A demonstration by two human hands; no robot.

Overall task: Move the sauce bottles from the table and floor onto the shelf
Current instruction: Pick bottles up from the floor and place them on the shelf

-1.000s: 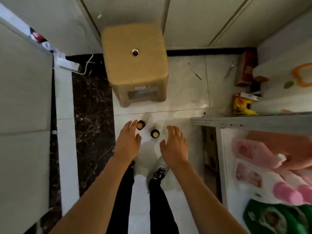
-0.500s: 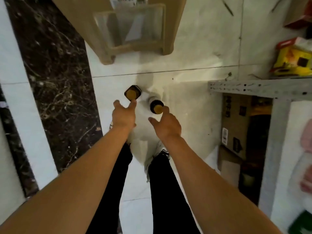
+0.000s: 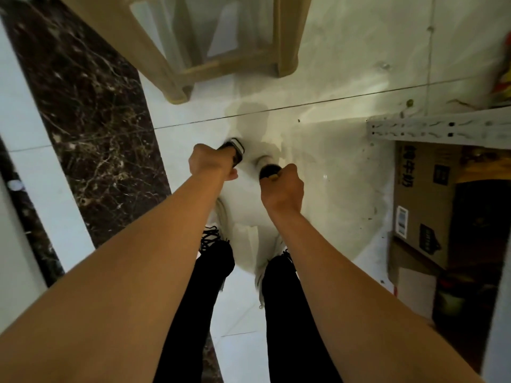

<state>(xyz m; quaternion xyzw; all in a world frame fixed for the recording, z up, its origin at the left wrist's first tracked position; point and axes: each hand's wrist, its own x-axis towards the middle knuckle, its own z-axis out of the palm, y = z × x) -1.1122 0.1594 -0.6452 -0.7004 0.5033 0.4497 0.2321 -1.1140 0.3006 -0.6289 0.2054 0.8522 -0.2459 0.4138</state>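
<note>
Two dark sauce bottles stand on the white floor tiles just ahead of my feet. My left hand (image 3: 211, 163) grips the top of the left bottle (image 3: 235, 150), whose dark body and white label edge show past my fingers. My right hand (image 3: 282, 187) grips the top of the right bottle (image 3: 266, 167); a bit of its yellow cap peeks out under my knuckles. The grey metal shelf frame (image 3: 439, 128) runs along the right side.
A tan plastic stool (image 3: 177, 87) stands on the floor just beyond the bottles. A cardboard box (image 3: 423, 200) sits under the shelf on the right. A dark marble strip (image 3: 91, 111) borders the floor on the left. My shoes and black trousers are below the hands.
I have bent closer to the floor. Both hands, open above the bottles before, have dropped onto the caps and closed round the bottle tops.
</note>
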